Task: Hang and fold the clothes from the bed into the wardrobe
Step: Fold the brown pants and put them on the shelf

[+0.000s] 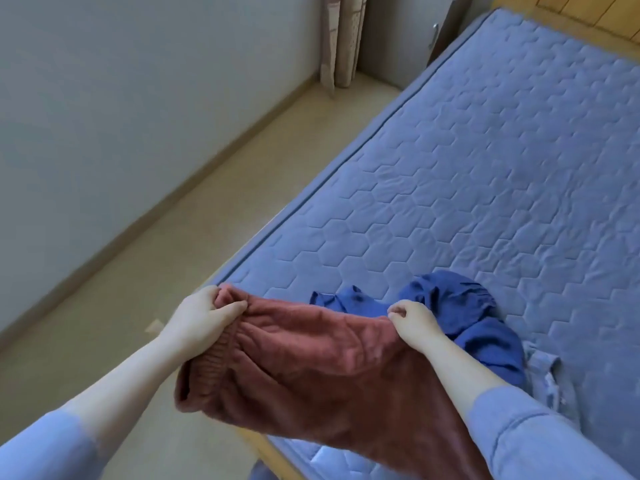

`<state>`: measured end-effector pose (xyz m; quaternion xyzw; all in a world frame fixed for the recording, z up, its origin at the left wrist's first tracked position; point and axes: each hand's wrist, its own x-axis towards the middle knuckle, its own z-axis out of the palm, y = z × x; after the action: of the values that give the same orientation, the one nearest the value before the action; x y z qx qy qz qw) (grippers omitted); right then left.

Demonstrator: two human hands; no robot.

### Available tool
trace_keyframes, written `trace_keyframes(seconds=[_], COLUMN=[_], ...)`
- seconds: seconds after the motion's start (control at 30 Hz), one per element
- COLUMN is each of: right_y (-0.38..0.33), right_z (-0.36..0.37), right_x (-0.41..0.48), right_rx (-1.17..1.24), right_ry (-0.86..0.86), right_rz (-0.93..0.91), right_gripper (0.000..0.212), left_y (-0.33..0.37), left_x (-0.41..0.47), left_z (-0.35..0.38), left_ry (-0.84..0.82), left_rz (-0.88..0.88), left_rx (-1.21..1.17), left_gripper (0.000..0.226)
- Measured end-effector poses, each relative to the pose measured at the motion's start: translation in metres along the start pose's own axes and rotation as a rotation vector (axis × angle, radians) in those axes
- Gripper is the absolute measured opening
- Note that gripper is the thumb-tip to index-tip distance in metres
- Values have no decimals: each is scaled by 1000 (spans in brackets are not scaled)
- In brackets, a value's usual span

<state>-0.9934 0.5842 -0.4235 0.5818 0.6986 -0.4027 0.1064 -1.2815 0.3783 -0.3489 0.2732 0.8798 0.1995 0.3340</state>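
A rust-red fleece garment [318, 368] with a ribbed elastic band hangs stretched between my two hands over the near corner of the bed [485, 174]. My left hand [202, 320] grips its bunched band at the left end. My right hand [412, 322] pinches the top edge at the right end. Behind it a crumpled dark blue garment [460, 313] lies on the mattress. A pale blue-grey garment [545, 375] lies beside it, partly hidden by my right sleeve.
The quilted blue mattress sits on a wooden frame [273, 452]. Beige floor [145, 306] runs along the bed's left side to a white wall [104, 98]. A curtain [343, 39] hangs in the far corner by a grey door with a handle [434, 32].
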Motion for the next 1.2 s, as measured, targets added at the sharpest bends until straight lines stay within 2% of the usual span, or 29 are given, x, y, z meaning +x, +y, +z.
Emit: trace_keyframes(seconds=[0.17, 0.33, 0.47, 0.57, 0.67, 0.77, 0.8, 0.83, 0.9, 0.93, 1.0, 1.07, 1.13, 1.2], right_y=[-11, 0, 5, 0, -7, -8, -8, -8, -5, -1, 3, -1, -12, -24], right_z=[47, 82, 106, 120, 131, 138, 140, 141, 144, 144, 139, 122, 93, 59], right_x=[37, 68, 87, 101, 117, 135, 140, 143, 143, 144, 146, 152, 165, 176], right_rx=[-23, -86, -281, -322, -343, -423, -427, -423, -414, -388, -229, 31, 291, 470], right_ry=[-50, -89, 6, 79, 14, -90, -158, -233, -339, -332, -263, -101, 227, 515], right_rz=[-3, 26, 0, -57, -84, 6, 55, 80, 57, 44, 48, 61, 96, 28], right_gripper=[27, 36, 37, 55, 79, 93, 90, 77, 27, 11, 12, 15, 17, 21], left_y=[-58, -96, -115, -125, -134, -140, -141, -141, -139, -138, -134, -131, -126, -122], left_x=[40, 77, 101, 114, 121, 121, 122, 122, 123, 124, 125, 126, 127, 127], left_z=[24, 57, 82, 96, 106, 111, 112, 114, 117, 118, 119, 119, 120, 120], left_ry=[-3, -31, -40, -34, -10, 5, 5, 3, 6, 12, 25, 28, 30, 39], left_rz=[-47, -98, -107, -110, -89, -47, -35, -28, -26, -28, -30, -28, -28, -27], left_rx=[13, 40, 49, 76, 70, 47, 46, 46, 49, 53, 63, 69, 79, 91], left_gripper=[15, 24, 29, 33, 33, 37, 39, 41, 44, 45, 47, 47, 45, 45])
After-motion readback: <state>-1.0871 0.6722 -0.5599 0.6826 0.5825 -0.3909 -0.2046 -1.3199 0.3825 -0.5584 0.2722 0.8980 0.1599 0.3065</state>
